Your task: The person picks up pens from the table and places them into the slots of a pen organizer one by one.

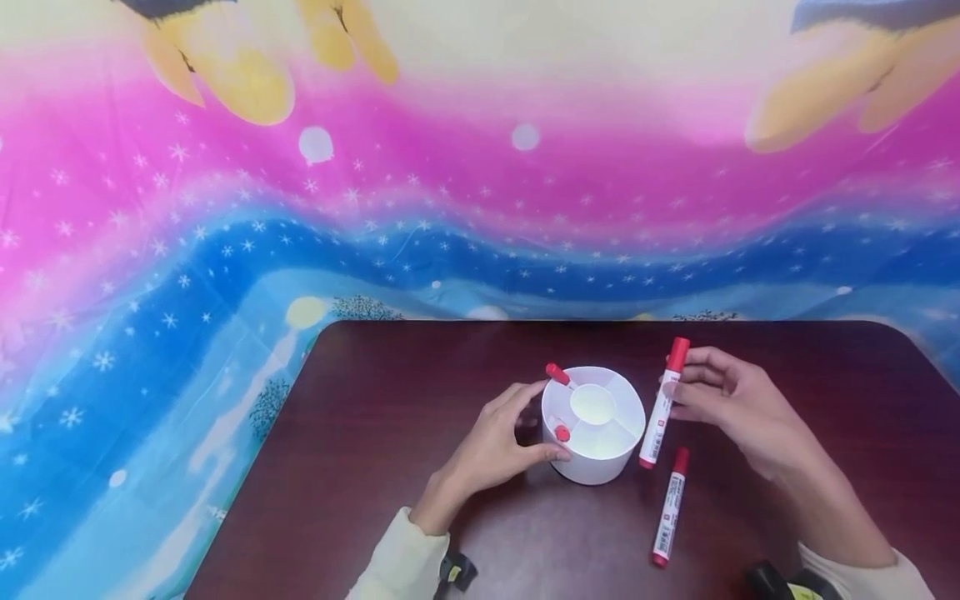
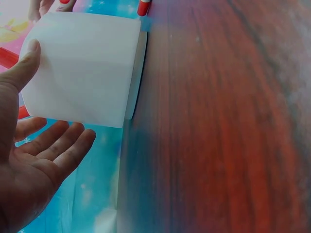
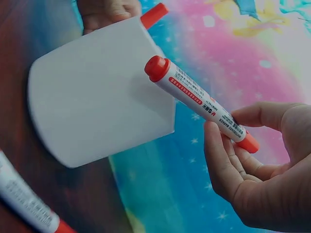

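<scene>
A white round pen holder point(image 1: 592, 472) with divided compartments stands on the table. My left hand point(image 1: 495, 437) holds it from the left, thumb on the near side and fingers at the far side. Two red-capped markers stand in its left compartments: one red cap point(image 1: 557, 373) at the back, another red end point(image 1: 562, 432) in front. To the right of the holder, my right hand point(image 1: 750, 412) pinches a white whiteboard marker point(image 3: 201, 102) with red ends between thumb and fingers. That marker is tilted, its lower end beside the holder's rim.
Another red-and-white marker point(image 1: 670, 508) lies on the dark wooden table point(image 1: 337, 508), in front of the right hand. A colourful cloth point(image 1: 450, 183) hangs behind the table's back edge. Dark wrist straps point(image 1: 457, 571) show at the sleeves.
</scene>
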A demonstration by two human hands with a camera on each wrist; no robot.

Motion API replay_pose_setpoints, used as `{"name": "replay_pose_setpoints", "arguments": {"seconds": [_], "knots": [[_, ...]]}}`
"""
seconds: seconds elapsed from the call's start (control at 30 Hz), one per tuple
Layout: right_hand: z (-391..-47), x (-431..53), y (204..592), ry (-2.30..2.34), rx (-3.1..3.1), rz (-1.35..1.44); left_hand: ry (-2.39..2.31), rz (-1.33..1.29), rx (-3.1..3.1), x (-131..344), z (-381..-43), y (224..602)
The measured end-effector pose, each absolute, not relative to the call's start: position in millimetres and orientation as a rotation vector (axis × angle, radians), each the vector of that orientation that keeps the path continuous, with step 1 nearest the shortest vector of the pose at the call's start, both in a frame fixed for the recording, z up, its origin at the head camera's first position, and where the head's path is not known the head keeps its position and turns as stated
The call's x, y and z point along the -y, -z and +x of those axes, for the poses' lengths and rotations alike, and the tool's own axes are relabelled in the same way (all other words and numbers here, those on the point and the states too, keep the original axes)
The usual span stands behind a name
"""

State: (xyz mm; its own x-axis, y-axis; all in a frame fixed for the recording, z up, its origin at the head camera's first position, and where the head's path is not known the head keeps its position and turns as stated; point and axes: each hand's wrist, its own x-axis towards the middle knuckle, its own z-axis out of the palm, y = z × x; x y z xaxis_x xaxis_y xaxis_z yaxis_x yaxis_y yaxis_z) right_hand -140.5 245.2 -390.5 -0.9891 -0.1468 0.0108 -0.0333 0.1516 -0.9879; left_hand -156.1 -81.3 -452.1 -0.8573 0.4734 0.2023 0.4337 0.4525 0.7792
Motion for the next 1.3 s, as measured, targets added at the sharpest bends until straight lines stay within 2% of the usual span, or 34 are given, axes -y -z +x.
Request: {"name": "replay_pose_setpoints", "arguments": {"seconds": [0.37,1.03,1.3], "knots": [[-147,-228,377,1.990,-2.306,-0.184,-1.383,0.841,-2.644,81,-157,453],[-148,-235,377,2.340,-2.121,-0.073,-1.401,0.797,-2.604,81,-157,454],[-150,-235,377,2.338,-2.115,-0.039,-1.418,0.800,-2.598,81,-157,455]]}}
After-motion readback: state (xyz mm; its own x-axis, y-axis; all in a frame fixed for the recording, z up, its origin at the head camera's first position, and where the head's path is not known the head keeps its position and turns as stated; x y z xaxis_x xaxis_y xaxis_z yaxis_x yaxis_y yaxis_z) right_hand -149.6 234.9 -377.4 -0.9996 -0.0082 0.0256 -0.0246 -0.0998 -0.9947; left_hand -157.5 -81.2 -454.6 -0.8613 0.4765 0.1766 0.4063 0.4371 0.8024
